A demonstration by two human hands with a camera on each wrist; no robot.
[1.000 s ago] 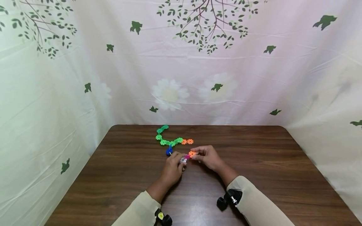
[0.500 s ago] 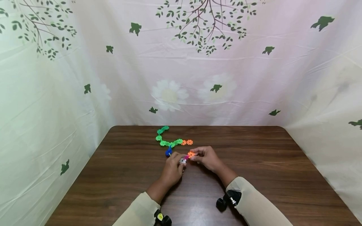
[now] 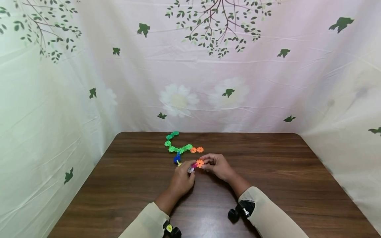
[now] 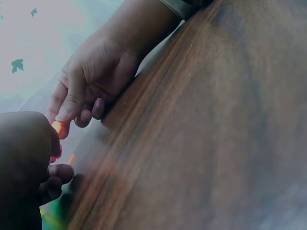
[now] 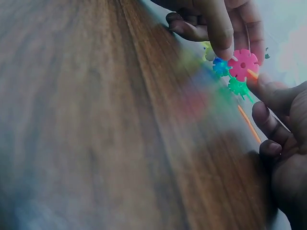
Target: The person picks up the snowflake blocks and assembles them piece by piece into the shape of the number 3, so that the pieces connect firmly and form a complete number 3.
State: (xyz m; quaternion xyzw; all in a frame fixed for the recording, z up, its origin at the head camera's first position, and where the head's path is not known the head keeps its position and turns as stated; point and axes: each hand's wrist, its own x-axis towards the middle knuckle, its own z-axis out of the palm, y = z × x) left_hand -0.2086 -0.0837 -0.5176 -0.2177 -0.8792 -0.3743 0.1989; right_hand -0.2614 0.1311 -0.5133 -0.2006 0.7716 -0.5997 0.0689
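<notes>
In the head view my left hand (image 3: 181, 180) pinches the pink notched disc (image 5: 242, 65) of a linked chain of flower-shaped plastic discs. A white disc (image 3: 190, 170) sits beside its fingers. My right hand (image 3: 219, 167) pinches an orange disc (image 3: 199, 163) between thumb and fingers, against the pink one; whether the two are fully slotted together cannot be told. Beyond the left fingers the chain runs on through a yellow disc (image 3: 179, 163) and blue discs (image 3: 177, 159) to a curved row of green discs (image 3: 171, 149).
Two orange discs (image 3: 196, 149) end the green row at its right. The dark wooden table (image 3: 268, 165) stretches around the hands, with a printed curtain (image 3: 196, 76) behind its far edge. Black wrist cameras (image 3: 233, 215) are strapped over both sleeves.
Both hands and the held discs have shifted very slightly left. The left fingers have changed their hold a little, and more of the yellow disc shows.
</notes>
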